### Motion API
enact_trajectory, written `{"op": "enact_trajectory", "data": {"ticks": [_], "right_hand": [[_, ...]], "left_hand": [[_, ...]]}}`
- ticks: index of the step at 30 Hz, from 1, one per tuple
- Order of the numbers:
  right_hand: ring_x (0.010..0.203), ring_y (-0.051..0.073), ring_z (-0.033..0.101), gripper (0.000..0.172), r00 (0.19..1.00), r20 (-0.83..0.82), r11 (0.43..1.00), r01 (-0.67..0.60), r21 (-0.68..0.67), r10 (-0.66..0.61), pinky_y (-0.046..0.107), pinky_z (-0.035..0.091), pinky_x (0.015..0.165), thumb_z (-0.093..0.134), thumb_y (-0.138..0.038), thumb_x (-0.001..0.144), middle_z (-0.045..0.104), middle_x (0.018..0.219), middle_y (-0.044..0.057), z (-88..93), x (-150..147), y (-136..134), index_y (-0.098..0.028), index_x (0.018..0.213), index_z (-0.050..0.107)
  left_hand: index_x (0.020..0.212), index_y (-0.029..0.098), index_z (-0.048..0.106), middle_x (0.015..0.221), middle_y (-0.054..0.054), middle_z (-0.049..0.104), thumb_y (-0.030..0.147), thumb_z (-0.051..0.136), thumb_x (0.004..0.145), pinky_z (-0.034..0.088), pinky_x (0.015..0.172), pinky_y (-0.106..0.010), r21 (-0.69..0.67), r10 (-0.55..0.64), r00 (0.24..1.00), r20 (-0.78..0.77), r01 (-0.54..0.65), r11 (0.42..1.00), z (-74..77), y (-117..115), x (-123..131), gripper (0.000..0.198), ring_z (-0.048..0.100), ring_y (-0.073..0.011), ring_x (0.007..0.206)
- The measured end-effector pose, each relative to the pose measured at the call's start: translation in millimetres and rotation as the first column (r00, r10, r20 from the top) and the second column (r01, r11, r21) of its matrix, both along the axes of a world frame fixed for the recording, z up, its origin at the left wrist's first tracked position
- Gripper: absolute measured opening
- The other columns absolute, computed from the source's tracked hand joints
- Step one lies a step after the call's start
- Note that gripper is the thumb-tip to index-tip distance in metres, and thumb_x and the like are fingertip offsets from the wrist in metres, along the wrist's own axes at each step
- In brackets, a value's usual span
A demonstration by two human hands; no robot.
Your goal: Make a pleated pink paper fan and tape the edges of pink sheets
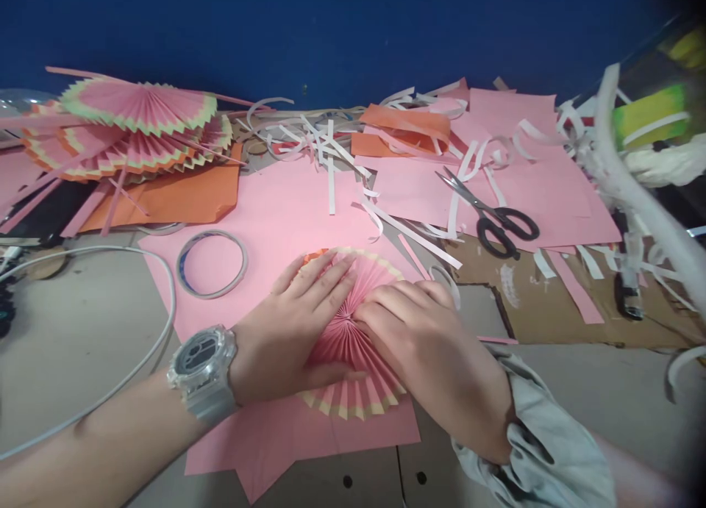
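A round pleated pink paper fan [361, 390] with a cream zigzag edge lies spread on pink paper sheets [287, 206] in front of me. My left hand [303, 324], with a clear-strapped watch on its wrist, rests flat across the fan's left half, fingers stretched out. On the right half, my right hand [419, 339] has its fingers curled together at the pleats, close to the fan's centre. Its fingertips are partly hidden. A bit of orange edging [315, 256] shows beyond my left fingers. Left of the fan lies a roll of tape [212, 264].
Black-handled scissors [490, 215] lie on pink paper at the right. Finished pleated fans [137, 118] are stacked back left on an orange sheet [182, 192]. White paper strips [331, 162] litter the back. A box cutter [629, 273] lies on cardboard [485, 324]; a white cable [170, 295] loops left.
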State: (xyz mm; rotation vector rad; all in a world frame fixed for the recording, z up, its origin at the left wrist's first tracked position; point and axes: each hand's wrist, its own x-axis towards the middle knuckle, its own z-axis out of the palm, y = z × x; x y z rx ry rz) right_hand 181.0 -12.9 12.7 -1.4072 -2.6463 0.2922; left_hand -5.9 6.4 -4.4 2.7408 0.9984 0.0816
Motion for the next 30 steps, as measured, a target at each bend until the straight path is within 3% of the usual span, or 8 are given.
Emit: {"op": "enact_trajectory", "data": {"ticks": [6,12,17,21,23,26,30], "right_hand": [[0.073,0.016,0.046,0.019,1.0,-0.025,0.999,-0.021,-0.034,0.02,0.033,0.028,0.069,0.046,-0.008,0.082,0.054,0.073,0.0,-1.7,1,0,-0.018,0.068,0.052],[0.081,0.017,0.052,0.012,0.977,0.004,0.957,-0.21,-0.201,0.215,0.033,0.037,0.075,0.05,-0.013,0.084,0.059,0.082,0.001,14.5,21,14,-0.02,0.08,0.059],[0.087,0.016,0.057,0.016,0.989,0.008,0.974,-0.143,-0.177,0.147,0.032,0.043,0.076,0.048,-0.021,0.087,0.063,0.092,-0.001,36.5,55,18,-0.027,0.098,0.058],[0.091,0.018,0.059,0.018,0.997,0.054,0.996,-0.044,-0.079,0.049,0.032,0.045,0.074,0.044,-0.026,0.089,0.063,0.098,0.002,38.7,74,23,-0.026,0.101,0.058],[0.086,0.018,0.06,0.017,0.998,0.064,0.999,0.007,-0.045,-0.004,0.031,0.045,0.07,0.042,-0.026,0.09,0.063,0.094,0.003,35.1,75,25,-0.024,0.095,0.058],[0.078,0.015,0.059,0.018,0.997,0.037,0.994,0.068,-0.089,-0.065,0.029,0.043,0.067,0.039,-0.025,0.091,0.062,0.085,0.001,29.4,69,29,-0.022,0.086,0.056],[0.075,0.015,0.056,0.019,0.991,-0.005,0.982,0.132,-0.132,-0.134,0.029,0.04,0.066,0.038,-0.027,0.091,0.06,0.08,-0.001,24.2,70,29,-0.022,0.08,0.053]], "left_hand": [[0.14,0.006,0.026,0.148,-0.014,0.02,0.067,0.037,0.078,0.01,0.11,-0.048,-0.017,0.006,1.0,0.023,-0.006,1.0,-1.5,0,-1,0.087,0.011,-0.0317,0.137],[0.141,0.007,0.023,0.148,-0.013,0.02,0.066,0.044,0.076,0.01,0.11,-0.046,-0.021,0.015,1.0,-0.011,-0.015,1.0,3.0,0,-1,0.09,0.012,-0.03,0.137],[0.141,0.02,0.024,0.15,-0.004,0.017,0.065,0.046,0.075,0.016,0.107,-0.054,0.002,0.003,0.997,-0.08,-0.003,1.0,21.9,19,-22,0.083,0.008,-0.0332,0.137],[0.141,0.017,0.025,0.149,-0.007,0.022,0.053,0.043,0.084,0.023,0.106,-0.05,0.136,0.181,0.978,-0.105,-0.166,0.977,34.4,8,-27,0.07,0.015,-0.0324,0.136],[0.14,0.016,0.027,0.146,-0.01,0.028,0.057,0.045,0.082,0.022,0.105,-0.05,0.191,0.211,0.973,-0.094,-0.191,0.963,29.4,-11,-19,0.074,0.021,-0.0335,0.134],[0.137,0.024,0.035,0.144,-0.003,0.034,0.065,0.04,0.079,0.011,0.107,-0.053,0.183,0.201,0.977,-0.077,-0.184,0.966,10.5,-41,-1,0.071,0.025,-0.033,0.132],[0.14,0.02,0.03,0.144,-0.005,0.033,0.062,0.037,0.082,0.006,0.109,-0.049,0.182,0.161,0.982,-0.097,-0.142,0.973,-6.3,-47,0,0.071,0.027,-0.0294,0.132]]}}
